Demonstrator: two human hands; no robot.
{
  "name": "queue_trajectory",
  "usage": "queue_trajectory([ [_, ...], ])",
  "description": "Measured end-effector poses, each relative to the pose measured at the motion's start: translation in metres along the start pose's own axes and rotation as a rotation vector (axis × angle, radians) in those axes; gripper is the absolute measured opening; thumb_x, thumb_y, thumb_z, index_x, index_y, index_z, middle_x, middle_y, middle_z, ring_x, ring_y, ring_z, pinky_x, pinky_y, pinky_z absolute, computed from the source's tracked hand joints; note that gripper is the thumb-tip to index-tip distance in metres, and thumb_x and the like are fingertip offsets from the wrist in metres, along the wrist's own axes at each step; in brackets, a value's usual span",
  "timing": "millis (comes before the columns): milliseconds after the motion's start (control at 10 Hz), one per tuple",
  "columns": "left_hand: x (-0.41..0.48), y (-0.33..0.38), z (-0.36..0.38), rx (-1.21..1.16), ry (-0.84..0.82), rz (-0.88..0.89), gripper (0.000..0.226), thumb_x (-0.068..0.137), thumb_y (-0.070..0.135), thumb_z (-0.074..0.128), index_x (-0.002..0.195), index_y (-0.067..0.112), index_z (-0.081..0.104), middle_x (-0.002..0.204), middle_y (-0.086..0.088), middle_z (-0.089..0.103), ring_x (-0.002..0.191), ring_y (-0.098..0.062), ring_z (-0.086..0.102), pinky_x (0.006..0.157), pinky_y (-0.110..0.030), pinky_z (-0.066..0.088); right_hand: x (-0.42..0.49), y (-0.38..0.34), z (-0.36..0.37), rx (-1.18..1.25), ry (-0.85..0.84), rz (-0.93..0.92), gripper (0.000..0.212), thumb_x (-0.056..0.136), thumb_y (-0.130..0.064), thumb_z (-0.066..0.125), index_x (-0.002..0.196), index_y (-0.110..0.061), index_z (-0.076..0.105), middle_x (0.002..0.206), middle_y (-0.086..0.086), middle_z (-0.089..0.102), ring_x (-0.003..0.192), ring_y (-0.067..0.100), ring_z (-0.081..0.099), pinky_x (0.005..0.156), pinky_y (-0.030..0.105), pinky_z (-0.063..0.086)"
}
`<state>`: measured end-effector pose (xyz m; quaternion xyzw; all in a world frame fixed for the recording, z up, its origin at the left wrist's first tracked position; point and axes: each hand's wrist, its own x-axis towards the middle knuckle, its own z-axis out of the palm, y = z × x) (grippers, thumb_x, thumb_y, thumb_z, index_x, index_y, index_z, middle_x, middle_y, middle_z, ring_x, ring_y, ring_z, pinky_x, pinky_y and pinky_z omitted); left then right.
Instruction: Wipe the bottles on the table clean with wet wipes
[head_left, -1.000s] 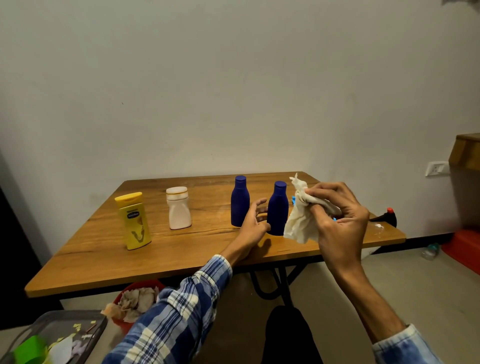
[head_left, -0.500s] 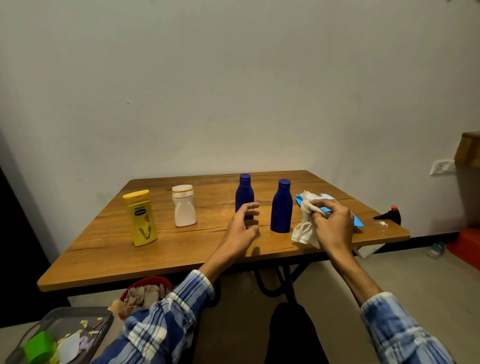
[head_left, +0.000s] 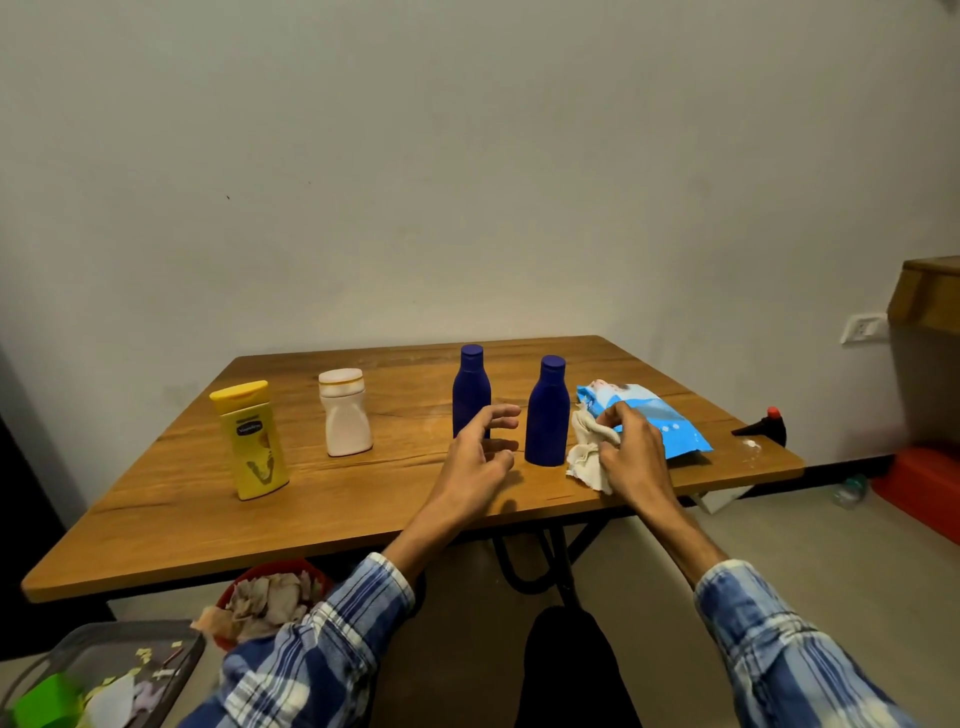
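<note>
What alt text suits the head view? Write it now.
A person's right hand grips a crumpled wet wipe on a wooden table beside the right blue bottle; the open left hand hovers by the left blue bottle. A yellow bottle and white bottle stand further left.

Plain pale wall (head_left: 467, 156) — wooden table (head_left: 363, 519), grey floor (head_left: 831, 571), wall socket (head_left: 862, 328).

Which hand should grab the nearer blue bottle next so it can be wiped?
Left. The left hand is empty, fingers relaxed, close beside the nearer blue bottle. The right hand grips the wipe on the bottle's other side.
</note>
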<state>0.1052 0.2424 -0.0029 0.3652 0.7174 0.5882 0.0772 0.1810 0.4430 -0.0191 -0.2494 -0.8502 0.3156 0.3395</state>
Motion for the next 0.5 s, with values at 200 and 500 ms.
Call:
queue_trajectory([
  [200,0.0,0.005,-0.001,0.01,0.015,0.022,0.054,0.093,-0.006,0.057,0.132,0.031,0.053,0.134,0.003,0.055,0.114,-0.016,0.064,0.09,-0.033,0.058,0.002,0.016,0.01,-0.371,0.02,-0.062,0.048,0.089,-0.013,0.068,0.136,-0.018,0.057,0.134,0.008,0.043,0.121,0.021,0.045,0.094,0.033,0.049],
  [500,-0.003,0.013,-0.008,0.048,0.046,0.045,0.054,0.093,-0.006,0.057,0.135,0.027,0.05,0.135,0.001,0.054,0.113,-0.015,0.064,0.095,-0.038,0.057,-0.003,0.007,0.004,-0.669,0.083,-0.127,0.055,0.098,-0.028,0.055,0.15,-0.022,0.038,0.142,0.012,0.044,0.126,0.026,0.042,0.101,0.039,0.039],
])
